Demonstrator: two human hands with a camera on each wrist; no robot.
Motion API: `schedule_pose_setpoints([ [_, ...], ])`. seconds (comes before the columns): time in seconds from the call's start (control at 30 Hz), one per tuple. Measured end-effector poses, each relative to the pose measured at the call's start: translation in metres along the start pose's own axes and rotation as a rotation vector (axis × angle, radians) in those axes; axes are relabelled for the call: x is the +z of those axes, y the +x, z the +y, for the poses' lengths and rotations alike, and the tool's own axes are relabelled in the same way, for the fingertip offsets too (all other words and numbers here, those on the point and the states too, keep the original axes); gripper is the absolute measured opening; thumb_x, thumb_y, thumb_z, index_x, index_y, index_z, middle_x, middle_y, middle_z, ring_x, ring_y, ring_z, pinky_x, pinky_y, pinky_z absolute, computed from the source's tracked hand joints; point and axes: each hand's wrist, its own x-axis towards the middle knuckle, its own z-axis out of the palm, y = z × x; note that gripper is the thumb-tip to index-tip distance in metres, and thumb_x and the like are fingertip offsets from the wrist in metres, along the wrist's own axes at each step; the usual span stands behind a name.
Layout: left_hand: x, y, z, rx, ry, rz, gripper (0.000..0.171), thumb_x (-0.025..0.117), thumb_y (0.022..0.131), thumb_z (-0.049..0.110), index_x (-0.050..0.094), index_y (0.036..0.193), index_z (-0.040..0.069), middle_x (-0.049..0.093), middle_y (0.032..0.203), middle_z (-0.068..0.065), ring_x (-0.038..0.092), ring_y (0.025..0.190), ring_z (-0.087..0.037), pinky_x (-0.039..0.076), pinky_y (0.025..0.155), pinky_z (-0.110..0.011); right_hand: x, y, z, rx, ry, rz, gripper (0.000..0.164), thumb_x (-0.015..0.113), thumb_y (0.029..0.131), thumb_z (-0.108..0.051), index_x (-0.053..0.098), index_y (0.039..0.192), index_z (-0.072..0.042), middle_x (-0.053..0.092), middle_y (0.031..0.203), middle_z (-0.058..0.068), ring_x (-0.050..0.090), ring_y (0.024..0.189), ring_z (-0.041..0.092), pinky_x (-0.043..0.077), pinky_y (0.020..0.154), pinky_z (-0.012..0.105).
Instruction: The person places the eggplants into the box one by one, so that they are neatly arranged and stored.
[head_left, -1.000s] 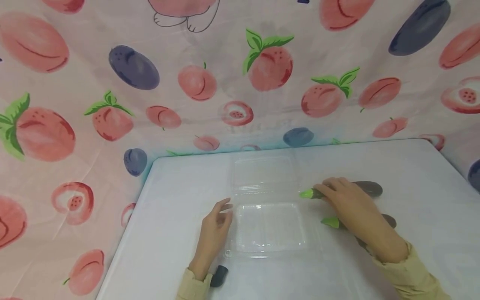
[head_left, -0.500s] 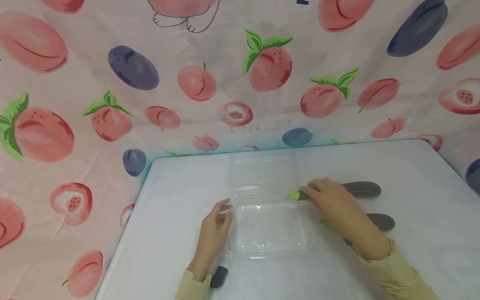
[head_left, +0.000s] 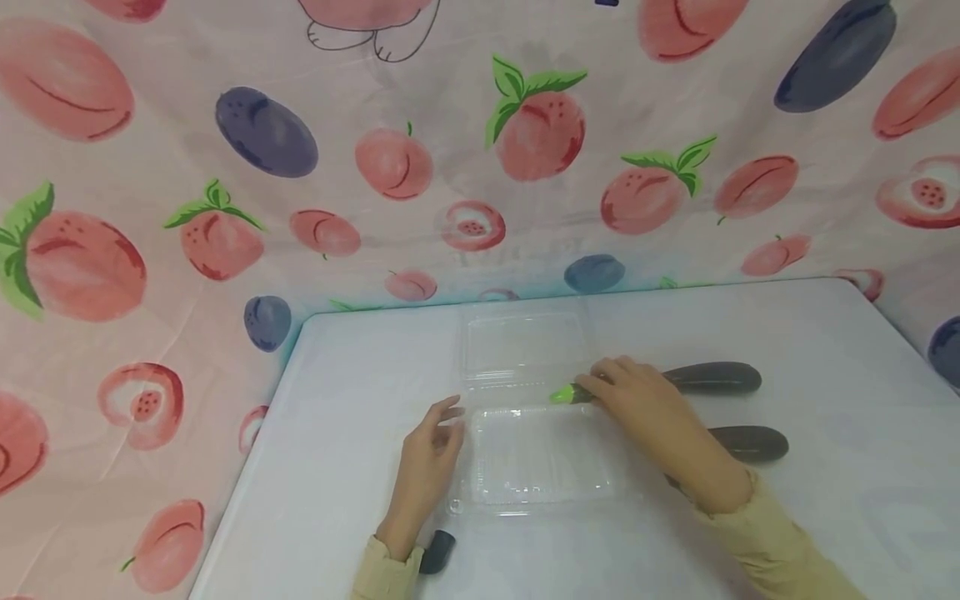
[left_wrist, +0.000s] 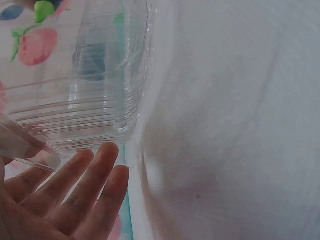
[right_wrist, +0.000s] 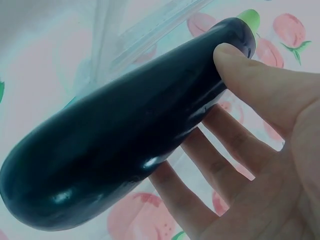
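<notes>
A dark purple eggplant (right_wrist: 120, 130) with a green stem end lies in my right hand (right_wrist: 270, 130). In the right wrist view, the thumb presses its top near the stem and the fingers come round from below. In the head view, the right hand (head_left: 645, 404) holds it over the right side of a clear plastic box (head_left: 540, 508), hiding most of it; the stem points left. My left hand (head_left: 427, 475) rests at the box's left rim. In the left wrist view its fingers (left_wrist: 82, 195) are straight and spread, tips at the box's ribbed wall (left_wrist: 80, 115).
On the right, another eggplant (head_left: 716, 377) lies behind the right hand, and one more (head_left: 750, 443) sits partly hidden by the forearm. The box's lid (head_left: 525, 346) lies unfolded at the back of the white table (head_left: 360, 375). A fruit-print cloth (head_left: 480, 167) hangs behind.
My right hand has moved left with the eggplant, from beside the box to over its right part. More of the two other eggplants shows now. The left hand has stayed in place.
</notes>
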Motion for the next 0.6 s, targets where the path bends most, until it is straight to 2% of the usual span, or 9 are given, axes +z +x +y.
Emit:
schedule_pose_setpoints([
  [0.3, 0.000, 0.000, 0.002, -0.018, 0.006, -0.002, 0.038, 0.060, 0.100, 0.018, 0.056, 0.137, 0.015, 0.069, 0.123, -0.006, 0.071, 0.102, -0.022, 0.059, 0.087, -0.038, 0.007, 0.009, -0.008, -0.018, 0.009, -0.008, 0.039, 0.079, 0.083, -0.006, 0.069, 0.120, -0.013, 0.066, 0.111, 0.007, 0.060, 0.104, 0.026, 0.056, 0.087, 0.042],
  [0.6, 0.000, 0.000, 0.001, -0.007, 0.003, 0.000, 0.038, 0.060, 0.099, 0.017, 0.056, 0.137, 0.014, 0.069, 0.123, -0.006, 0.071, 0.102, -0.022, 0.059, 0.087, -0.037, 0.009, 0.018, -0.018, -0.059, -0.011, -0.007, 0.039, 0.079, 0.081, -0.004, 0.069, 0.118, -0.013, 0.066, 0.110, 0.006, 0.061, 0.103, 0.025, 0.056, 0.087, 0.040],
])
